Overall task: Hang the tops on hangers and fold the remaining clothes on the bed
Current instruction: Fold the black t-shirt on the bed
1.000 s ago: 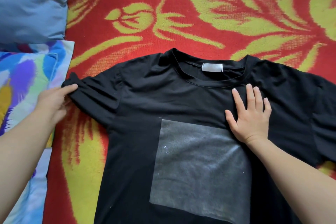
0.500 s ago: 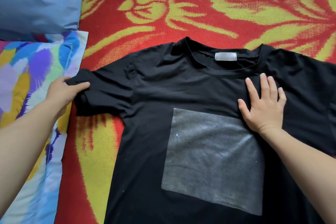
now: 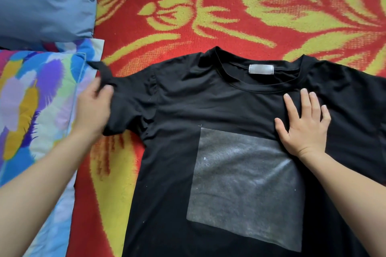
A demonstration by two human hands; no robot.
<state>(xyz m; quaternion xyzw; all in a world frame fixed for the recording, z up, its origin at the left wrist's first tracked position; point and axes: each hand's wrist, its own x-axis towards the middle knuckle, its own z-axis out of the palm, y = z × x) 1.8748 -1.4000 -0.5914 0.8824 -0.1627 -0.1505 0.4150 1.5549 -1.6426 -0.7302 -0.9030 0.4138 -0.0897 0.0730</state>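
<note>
A black T-shirt [image 3: 208,100] with a grey square print [image 3: 246,190] and a white neck label lies face up on the red and yellow bed cover [image 3: 208,16]. My left hand [image 3: 94,108] grips the end of the shirt's left sleeve, which is bunched and lifted slightly; the hand is blurred. My right hand [image 3: 302,123] lies flat with spread fingers on the chest, just below the collar and beside the print's top right corner. No hanger is in view.
A blue pillow [image 3: 46,0] sits at the top left. Below it a multicoloured quilt [image 3: 31,110] runs along the left edge, touching the sleeve tip. The shirt's right sleeve runs out of frame at the right.
My left hand has closed on the sleeve end and pulled it out to the left, bunching it. My right hand still presses the same spot on the chest.
</note>
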